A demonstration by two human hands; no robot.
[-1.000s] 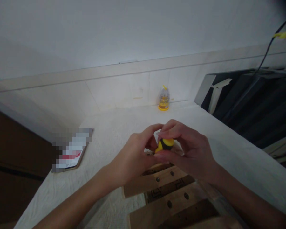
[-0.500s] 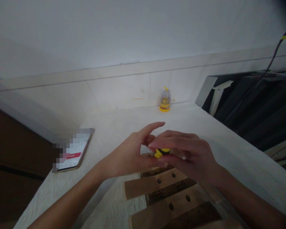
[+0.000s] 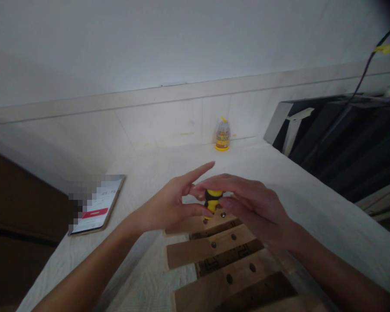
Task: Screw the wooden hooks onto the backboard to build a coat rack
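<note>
A short yellow and black screwdriver [image 3: 213, 197] stands nearly upright between my hands, over a wooden slatted piece [image 3: 211, 250]. My right hand [image 3: 260, 203] grips its handle from the right, fingers over the top and thumb at the near side. On the left, my left hand [image 3: 169, 201] pinches lower down with the thumb at the yellow lower end; its index finger points away, free. The screwdriver's tip is hidden by the thumb. Round dark holes and metal screw heads show along the light wooden slats, which lie across darker patterned wood.
A clear, yellow-based container [image 3: 222, 138] with yellow printing stands against the back wall. A phone [image 3: 100, 208] lies at the left on the white-covered table [image 3: 149, 167]. Dark panels with a pale bracket [image 3: 293, 132] border the table on the right, with a black cable [image 3: 365, 76] above.
The screwdriver has turned from tilted to nearly upright and moved slightly left. My right hand has shifted left with it, and my left index finger has straightened. More of the slats shows.
</note>
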